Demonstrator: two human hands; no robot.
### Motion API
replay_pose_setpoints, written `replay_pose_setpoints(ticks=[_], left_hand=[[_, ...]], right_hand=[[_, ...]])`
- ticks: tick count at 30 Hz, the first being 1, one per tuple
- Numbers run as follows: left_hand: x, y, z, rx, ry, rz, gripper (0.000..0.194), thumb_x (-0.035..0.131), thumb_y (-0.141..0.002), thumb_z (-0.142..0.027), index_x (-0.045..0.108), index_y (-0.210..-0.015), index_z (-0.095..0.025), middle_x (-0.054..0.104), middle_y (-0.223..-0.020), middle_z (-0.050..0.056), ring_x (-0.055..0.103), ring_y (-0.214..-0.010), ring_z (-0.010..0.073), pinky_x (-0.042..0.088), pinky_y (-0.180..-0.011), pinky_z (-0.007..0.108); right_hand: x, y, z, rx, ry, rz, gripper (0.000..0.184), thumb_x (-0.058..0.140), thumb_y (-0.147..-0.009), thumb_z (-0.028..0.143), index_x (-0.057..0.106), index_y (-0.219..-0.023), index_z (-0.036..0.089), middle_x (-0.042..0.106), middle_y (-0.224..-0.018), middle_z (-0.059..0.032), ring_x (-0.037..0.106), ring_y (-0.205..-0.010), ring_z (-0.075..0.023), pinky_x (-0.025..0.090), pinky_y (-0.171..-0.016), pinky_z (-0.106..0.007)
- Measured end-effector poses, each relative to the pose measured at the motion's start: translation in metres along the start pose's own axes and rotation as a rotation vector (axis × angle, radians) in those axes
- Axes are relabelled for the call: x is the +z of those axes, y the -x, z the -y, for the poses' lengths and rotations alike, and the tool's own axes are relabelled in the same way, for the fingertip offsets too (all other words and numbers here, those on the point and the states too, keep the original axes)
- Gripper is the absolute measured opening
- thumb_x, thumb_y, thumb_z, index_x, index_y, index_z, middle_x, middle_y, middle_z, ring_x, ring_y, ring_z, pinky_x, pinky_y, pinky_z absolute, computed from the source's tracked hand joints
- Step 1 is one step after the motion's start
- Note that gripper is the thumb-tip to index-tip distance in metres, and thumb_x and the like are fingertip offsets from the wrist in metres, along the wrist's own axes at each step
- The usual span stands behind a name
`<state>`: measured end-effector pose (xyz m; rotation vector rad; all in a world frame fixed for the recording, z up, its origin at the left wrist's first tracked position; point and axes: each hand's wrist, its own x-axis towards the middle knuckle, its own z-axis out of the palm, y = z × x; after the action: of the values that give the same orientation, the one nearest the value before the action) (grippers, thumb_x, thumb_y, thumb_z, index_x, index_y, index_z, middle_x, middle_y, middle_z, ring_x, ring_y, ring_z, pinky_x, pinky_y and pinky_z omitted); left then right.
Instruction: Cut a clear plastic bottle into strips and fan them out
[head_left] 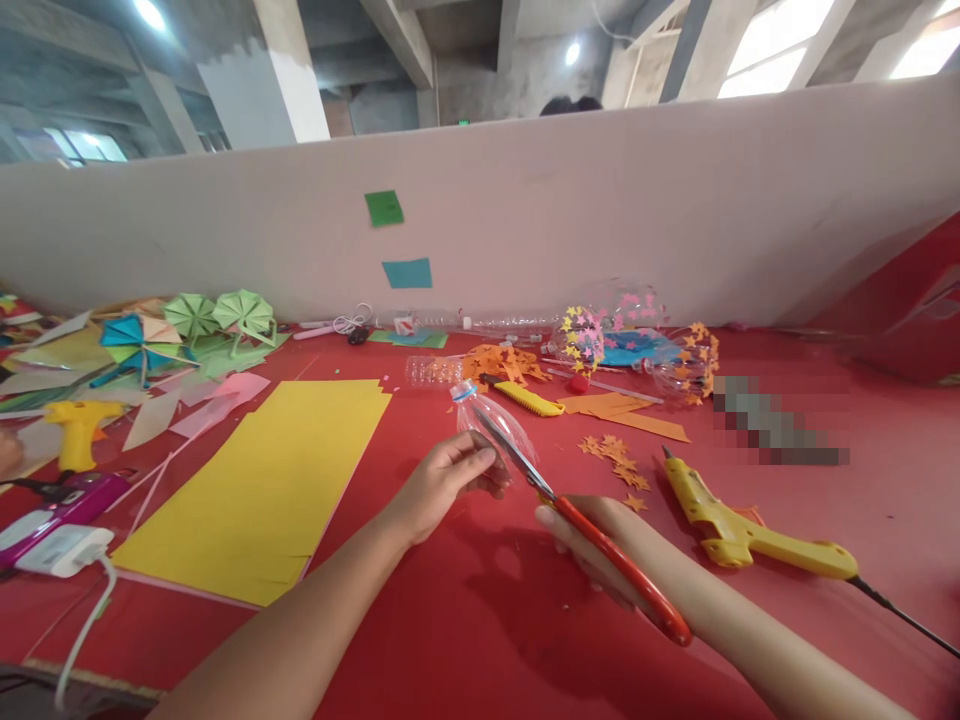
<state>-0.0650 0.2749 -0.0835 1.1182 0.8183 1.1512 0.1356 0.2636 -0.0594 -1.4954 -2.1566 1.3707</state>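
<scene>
My left hand (450,482) is closed on a clear plastic bottle top (489,415), with a blue ring at its neck and the neck pointing away from me. In my right hand (600,545) is a pair of scissors (622,570) with red handles. Their metal blades lie along the side of the bottle top, close to my left fingers; whether they touch the plastic I cannot tell. Just beyond is a yellow utility knife (529,398). Orange paper stars (619,460) lie to the right of the bottle top.
Yellow paper sheets (262,480) cover the left middle of the red table. A yellow glue gun (750,520) lies at right, its cord trailing off; another glue gun (79,430) stands left by a purple power strip (67,515). Star-covered bottle pieces (679,365) sit before the white partition (480,220).
</scene>
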Motion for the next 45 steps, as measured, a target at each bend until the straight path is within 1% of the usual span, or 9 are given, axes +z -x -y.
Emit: replay_pose_setpoints(ticks=[11, 18, 22, 28, 30, 33, 36, 39, 45], left_hand=[[0.0, 0.0, -0.002, 0.002, -0.021, 0.013, 0.019, 0.063, -0.082, -0.033, 0.061, -0.077, -0.015, 0.063, -0.075, 0.003, 0.059, -0.072, 0.0131, 0.049, -0.071, 0.029], [-0.001, -0.002, 0.004, 0.01, -0.062, 0.042, 0.021, 0.063, -0.081, -0.035, 0.061, -0.077, -0.014, 0.063, -0.076, 0.004, 0.06, -0.072, 0.0139, 0.049, -0.071, 0.03], [0.001, 0.0, 0.002, -0.004, -0.06, 0.025, 0.022, 0.063, -0.08, -0.036, 0.062, -0.077, -0.014, 0.063, -0.077, 0.004, 0.06, -0.074, 0.0146, 0.05, -0.072, 0.031], [0.003, 0.0, -0.001, -0.003, -0.068, 0.041, 0.014, 0.071, -0.073, -0.025, 0.062, -0.075, -0.015, 0.066, -0.075, 0.002, 0.062, -0.069, 0.0129, 0.049, -0.074, 0.03], [0.001, 0.0, -0.001, 0.009, -0.029, 0.002, 0.013, 0.072, -0.072, -0.023, 0.062, -0.075, -0.015, 0.066, -0.074, 0.002, 0.062, -0.068, 0.0124, 0.049, -0.073, 0.029], [-0.006, -0.003, -0.005, 0.065, 0.089, -0.144, 0.013, 0.073, -0.07, -0.021, 0.062, -0.075, -0.016, 0.066, -0.072, 0.0, 0.062, -0.069, 0.0108, 0.049, -0.071, 0.026], [-0.014, -0.006, -0.012, 0.153, 0.203, -0.261, 0.015, 0.074, -0.069, -0.019, 0.06, -0.076, -0.017, 0.066, -0.075, -0.001, 0.063, -0.072, 0.0095, 0.05, -0.071, 0.023], [-0.018, -0.008, -0.017, 0.182, 0.251, -0.311, 0.017, 0.074, -0.07, -0.019, 0.058, -0.075, -0.018, 0.063, -0.072, -0.003, 0.062, -0.069, 0.0082, 0.049, -0.068, 0.021], [-0.018, -0.008, -0.017, 0.169, 0.282, -0.335, 0.022, 0.076, -0.066, -0.018, 0.056, -0.075, -0.017, 0.062, -0.072, -0.003, 0.063, -0.069, 0.0089, 0.05, -0.069, 0.021]], right_hand=[[0.003, -0.005, -0.004, -0.016, 0.055, -0.078, 0.05, 0.051, -0.083, 0.058, 0.03, -0.057, 0.021, 0.032, -0.039, 0.0061, 0.036, -0.042, -0.0093, 0.02, -0.043, -0.021], [0.0, -0.003, -0.003, -0.002, 0.005, -0.021, 0.044, 0.047, -0.085, 0.057, 0.04, -0.062, 0.021, 0.037, -0.041, 0.0063, 0.034, -0.039, -0.0084, 0.024, -0.041, -0.021], [0.002, -0.006, -0.005, -0.016, 0.027, -0.049, 0.044, 0.05, -0.085, 0.054, 0.036, -0.059, 0.021, 0.036, -0.04, 0.0062, 0.033, -0.039, -0.0082, 0.021, -0.042, -0.021], [0.003, -0.005, -0.005, -0.019, 0.008, -0.064, 0.046, 0.054, -0.082, 0.055, 0.033, -0.059, 0.022, 0.033, -0.041, 0.0072, 0.03, -0.039, -0.0073, 0.02, -0.043, -0.022], [0.001, -0.002, -0.003, -0.011, -0.033, -0.025, 0.045, 0.05, -0.083, 0.058, 0.035, -0.062, 0.022, 0.032, -0.043, 0.0074, 0.03, -0.04, -0.0078, 0.02, -0.042, -0.022], [-0.003, 0.003, -0.002, -0.05, -0.052, 0.047, 0.046, 0.047, -0.085, 0.061, 0.037, -0.065, 0.021, 0.035, -0.051, 0.0064, 0.032, -0.045, -0.0083, 0.021, -0.044, -0.022], [-0.005, 0.003, -0.004, -0.127, 0.026, 0.029, 0.049, 0.045, -0.085, 0.062, 0.033, -0.064, 0.02, 0.034, -0.059, 0.0054, 0.031, -0.052, -0.0088, 0.022, -0.048, -0.022], [-0.005, 0.001, -0.005, -0.131, 0.083, 0.004, 0.05, 0.045, -0.084, 0.064, 0.032, -0.064, 0.021, 0.031, -0.061, 0.0053, 0.03, -0.056, -0.0098, 0.023, -0.05, -0.022], [-0.006, 0.002, -0.005, -0.133, 0.106, 0.007, 0.049, 0.044, -0.083, 0.066, 0.034, -0.067, 0.021, 0.033, -0.064, 0.0046, 0.033, -0.058, -0.0112, 0.025, -0.053, -0.023]])
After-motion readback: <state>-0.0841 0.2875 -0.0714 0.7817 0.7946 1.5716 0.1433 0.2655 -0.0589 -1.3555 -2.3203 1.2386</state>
